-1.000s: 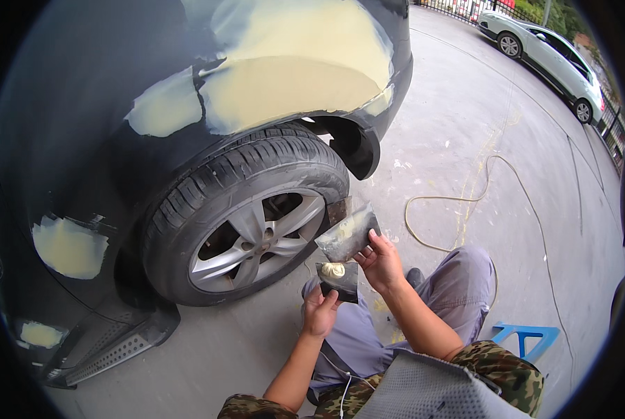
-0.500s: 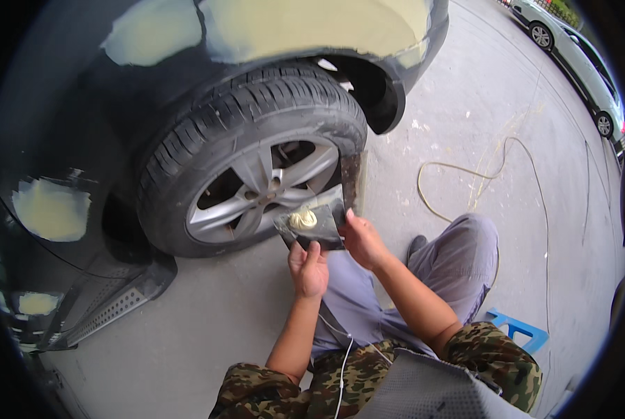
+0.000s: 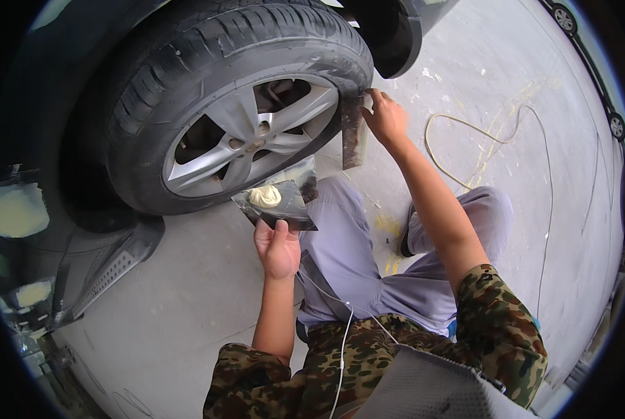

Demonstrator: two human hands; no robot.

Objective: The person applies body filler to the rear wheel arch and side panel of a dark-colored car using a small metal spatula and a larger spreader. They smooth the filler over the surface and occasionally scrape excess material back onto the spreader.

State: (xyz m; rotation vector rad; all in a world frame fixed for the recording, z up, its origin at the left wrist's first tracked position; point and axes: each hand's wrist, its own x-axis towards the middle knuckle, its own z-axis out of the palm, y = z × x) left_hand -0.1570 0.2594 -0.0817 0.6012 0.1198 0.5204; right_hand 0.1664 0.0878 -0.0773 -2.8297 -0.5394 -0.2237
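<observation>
I sit low beside a dark car's front wheel [image 3: 235, 105]. My left hand [image 3: 277, 244] grips a flat metal mixing board [image 3: 284, 202] with a blob of cream filler [image 3: 265, 196] on it, held just below the tyre. My right hand [image 3: 386, 119] is raised and holds a wide metal spreader blade [image 3: 353, 133] upright against the tyre's right edge. The silver alloy rim [image 3: 246, 140] faces me.
Pale filler patches [image 3: 15, 209] mark the dark body panel at the left. A thin yellow hose [image 3: 480, 153] loops over the concrete at the right. A white car [image 3: 592, 63] is parked at the far right. My grey-trousered knees [image 3: 368, 244] fill the middle.
My right hand has left the board and swung up and right with the spreader to the tyre's edge. My head has dropped closer, so the wheel looks larger. The left hand keeps the board.
</observation>
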